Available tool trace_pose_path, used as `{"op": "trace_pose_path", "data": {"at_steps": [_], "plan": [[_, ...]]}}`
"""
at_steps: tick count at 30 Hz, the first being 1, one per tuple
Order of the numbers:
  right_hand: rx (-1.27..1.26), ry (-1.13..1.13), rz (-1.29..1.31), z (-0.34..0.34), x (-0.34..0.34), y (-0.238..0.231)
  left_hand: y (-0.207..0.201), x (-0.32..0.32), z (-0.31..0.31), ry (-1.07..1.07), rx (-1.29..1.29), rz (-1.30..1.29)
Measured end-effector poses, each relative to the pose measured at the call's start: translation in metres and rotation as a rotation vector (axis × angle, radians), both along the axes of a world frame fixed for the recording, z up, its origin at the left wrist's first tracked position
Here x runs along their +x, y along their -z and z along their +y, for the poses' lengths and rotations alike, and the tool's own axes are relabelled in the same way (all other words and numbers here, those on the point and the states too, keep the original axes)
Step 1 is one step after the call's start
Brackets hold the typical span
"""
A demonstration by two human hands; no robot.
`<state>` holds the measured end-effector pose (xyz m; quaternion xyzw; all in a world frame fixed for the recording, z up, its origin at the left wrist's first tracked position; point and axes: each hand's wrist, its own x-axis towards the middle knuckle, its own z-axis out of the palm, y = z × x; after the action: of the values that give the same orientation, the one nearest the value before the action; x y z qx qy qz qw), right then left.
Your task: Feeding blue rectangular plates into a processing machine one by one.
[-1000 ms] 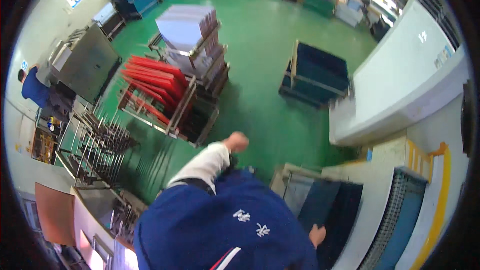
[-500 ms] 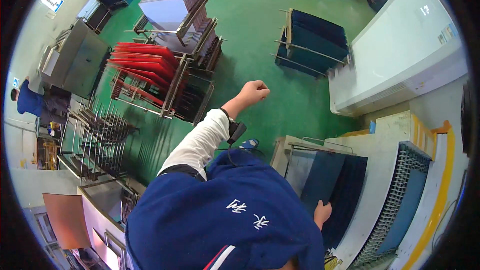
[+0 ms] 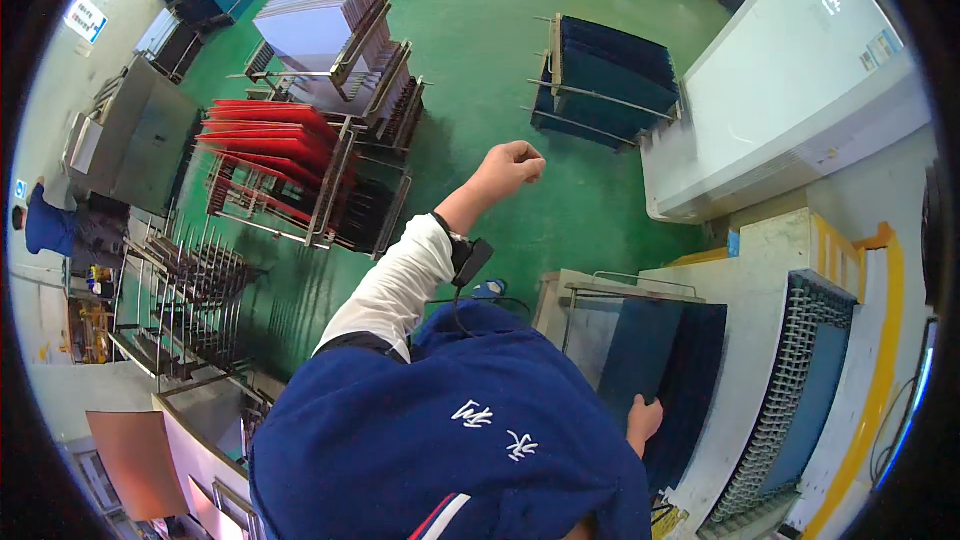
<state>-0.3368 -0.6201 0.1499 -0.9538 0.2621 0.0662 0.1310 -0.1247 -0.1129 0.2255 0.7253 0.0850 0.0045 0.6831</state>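
My left hand (image 3: pixel 510 170) is held out in the air over the green floor, its fingers curled in and nothing visible in them. A dark strap with a small black box (image 3: pixel 470 260) and a cable sits on that wrist. At lower right, my right hand (image 3: pixel 645 418) is closed at the edge of a dark blue panel (image 3: pixel 635 355). This panel stands upright among other dark panels (image 3: pixel 695 365) in a rack beside the machine; some of its fingers are hidden behind the edge.
Racks of red panels (image 3: pixel 270 130) and white panels (image 3: pixel 310 20) stand ahead on the left. Another rack of dark panels (image 3: pixel 615 70) is ahead, near a large white cabinet (image 3: pixel 780 90). A roller conveyor (image 3: pixel 780 410) runs at right. A person in blue (image 3: pixel 50 225) is far left.
The racks and cabinet sit slightly further left in the picture, so my view has turned a little to the right. My left hand has risen slightly; my right stays at the panel.
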Motion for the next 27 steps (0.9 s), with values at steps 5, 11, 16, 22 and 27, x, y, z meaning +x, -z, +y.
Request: {"op": "trace_pose_path", "data": {"at_steps": [5, 11, 16, 22, 27], "plan": [[-0.007, 0.022, 0.003, 0.004, 0.0, -0.003, -0.01, 0.006, -0.001, 0.006, -0.037, -0.023], [-0.003, 0.004, -0.012, -0.007, -0.002, 0.009, -0.015, 0.009, -0.004, -0.016, -0.122, -0.044], [0.002, 0.006, 0.015, 0.001, 0.001, 0.0, -0.026, 0.008, -0.002, -0.037, -0.115, -0.057], [0.027, 0.007, 0.053, -0.005, 0.001, 0.004, -0.046, 0.014, 0.013, -0.058, -0.091, -0.149], [0.006, 0.031, 0.027, 0.015, 0.002, -0.016, -0.088, 0.018, 0.035, -0.094, -0.015, -0.271]]}}
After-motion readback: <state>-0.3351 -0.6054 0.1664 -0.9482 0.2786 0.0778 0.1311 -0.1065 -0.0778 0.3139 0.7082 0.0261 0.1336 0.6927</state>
